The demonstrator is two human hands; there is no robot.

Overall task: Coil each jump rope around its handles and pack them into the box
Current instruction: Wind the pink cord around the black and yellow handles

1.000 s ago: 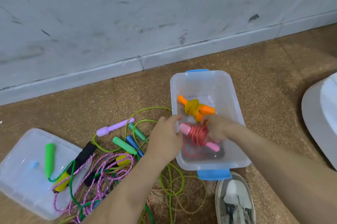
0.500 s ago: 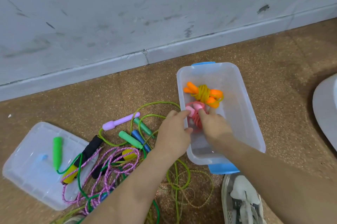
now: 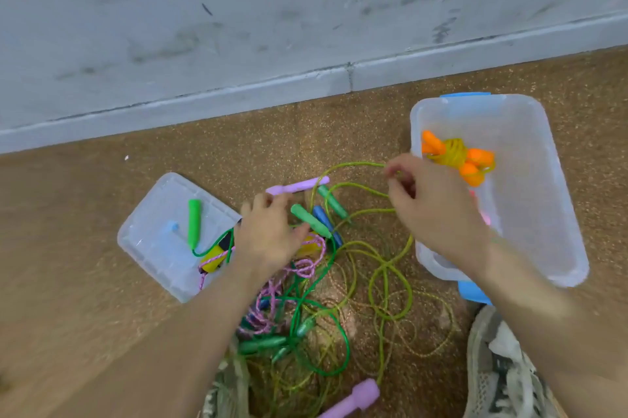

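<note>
Hands now out of the clear plastic box (image 3: 537,210): left hand (image 3: 268,237) open over tangled coloured jump ropes (image 3: 319,302), right hand (image 3: 438,210) grip indeterminate; next coil pending.

No writing, label, brand mark, number or sign could be read anywhere in the view. The clear plastic storage box with blue latches (image 3: 550,230) and the clear plastic lid lying flat on the floor (image 3: 149,241) bore nothing legible, and the coloured jump-rope handles (image 3: 311,221) were plain as far as could be seen.
</note>
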